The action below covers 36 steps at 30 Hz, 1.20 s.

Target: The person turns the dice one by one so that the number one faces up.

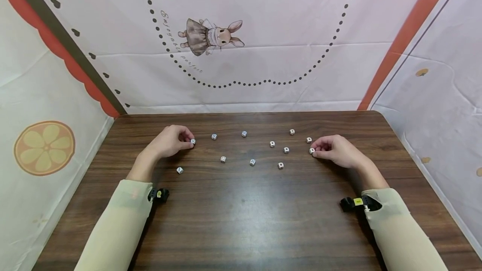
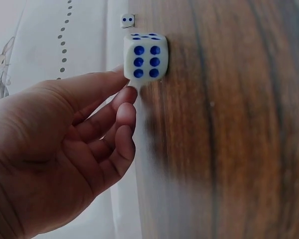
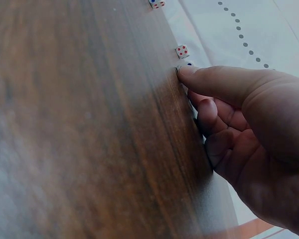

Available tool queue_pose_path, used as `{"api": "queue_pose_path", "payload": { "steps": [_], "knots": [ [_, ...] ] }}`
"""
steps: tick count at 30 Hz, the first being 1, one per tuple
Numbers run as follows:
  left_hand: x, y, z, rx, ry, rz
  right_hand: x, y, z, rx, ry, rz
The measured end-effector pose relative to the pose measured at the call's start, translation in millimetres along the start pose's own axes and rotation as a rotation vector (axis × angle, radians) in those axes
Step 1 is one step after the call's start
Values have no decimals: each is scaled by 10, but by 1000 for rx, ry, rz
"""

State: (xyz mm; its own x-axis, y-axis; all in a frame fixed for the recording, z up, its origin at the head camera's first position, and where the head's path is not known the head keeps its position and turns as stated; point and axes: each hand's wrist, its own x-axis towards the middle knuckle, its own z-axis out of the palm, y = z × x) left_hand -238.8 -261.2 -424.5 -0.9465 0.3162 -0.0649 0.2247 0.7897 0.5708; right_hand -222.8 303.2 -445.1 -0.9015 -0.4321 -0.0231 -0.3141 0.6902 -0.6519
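At the left, my left hand (image 1: 171, 140) pinches a white die (image 1: 193, 141) between thumb and fingertips, close over the table. In the left wrist view that die (image 2: 145, 59) shows several blue pips on its side, and the other fingers curl loosely below. My right hand (image 1: 335, 149) holds another white die (image 1: 311, 151) at its thumb and fingertips on the right side. The right wrist view has the thumb (image 3: 214, 79) covering most of it. Just beyond lies a die with red pips (image 3: 182, 51). A loose die (image 1: 180, 170) sits in front of my left hand.
More dice are spread over the brown wooden table (image 1: 241, 221) between the hands, among them one at back centre (image 1: 244, 134) and one right of centre (image 1: 280, 165). A printed white cloth (image 1: 278, 24) hangs behind the far edge and at both sides.
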Motion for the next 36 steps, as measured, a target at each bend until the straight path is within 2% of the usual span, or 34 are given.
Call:
{"api": "queue_pose_path", "payload": {
  "steps": [15, 23, 36],
  "knots": [
    [-14, -55, 8, 10, -20, -28, -3, -21, -7, -11, 2, -11],
    [-3, -57, -4, -2, -28, -8, -8, -13, -6, -4, 3, -12],
    [18, 3, 28, 38, -3, -61, -16, -13, -1, 4, -2, 0]
  ]
}}
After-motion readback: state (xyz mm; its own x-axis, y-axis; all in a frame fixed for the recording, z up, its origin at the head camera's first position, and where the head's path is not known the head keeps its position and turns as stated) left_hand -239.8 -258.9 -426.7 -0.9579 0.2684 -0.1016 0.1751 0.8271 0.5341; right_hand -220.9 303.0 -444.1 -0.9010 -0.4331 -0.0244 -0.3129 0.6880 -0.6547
